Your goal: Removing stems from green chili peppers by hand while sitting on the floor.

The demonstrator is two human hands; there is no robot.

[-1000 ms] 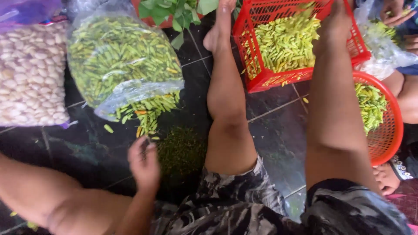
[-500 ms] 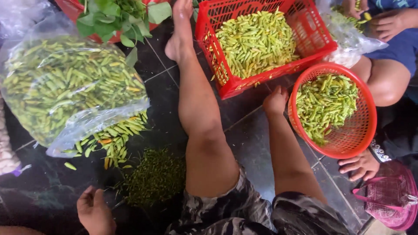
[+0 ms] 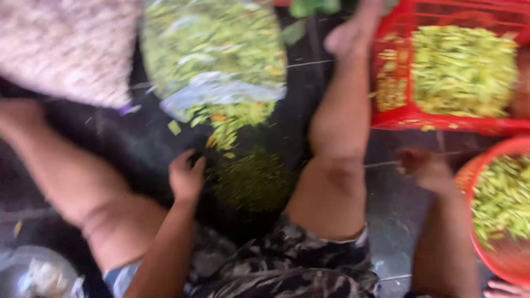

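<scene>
Two hands low over the dark floor [image 3: 132,149], frame blurred.
Left hand [image 3: 186,177] beside stem pile [image 3: 251,179], right hand [image 3: 422,168] near round red basket [image 3: 469,193]; grip on both unreadable.

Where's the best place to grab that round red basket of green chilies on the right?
Judging by its pose, take the round red basket by its bare near-left rim, coming in from the left where the right hand already sits. The rim is the only firm edge; chilies fill the bowl.
</scene>
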